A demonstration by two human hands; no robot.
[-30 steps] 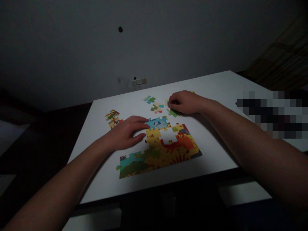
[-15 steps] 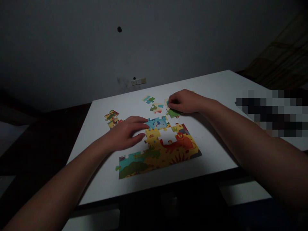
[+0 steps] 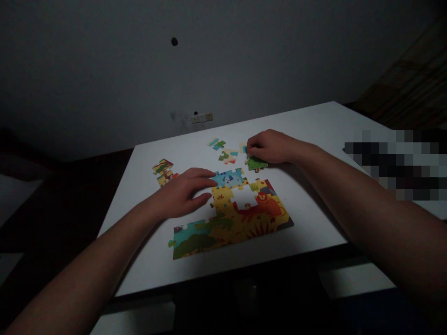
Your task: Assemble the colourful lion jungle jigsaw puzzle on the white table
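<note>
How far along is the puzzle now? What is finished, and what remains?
Done: the lower part of the puzzle is joined, with an orange animal on it. In hand: the left hand rests on the blue piece at its top edge, and the right hand seems to grip the green piece. Remaining: a white gap above the animal, and loose pieces lying on the table.

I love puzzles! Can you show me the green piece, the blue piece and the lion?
green piece point(image 3: 258, 163): head view, its green middle.
blue piece point(image 3: 228, 177): head view, its blue middle.
lion point(image 3: 260, 205): head view, its orange body.
</note>
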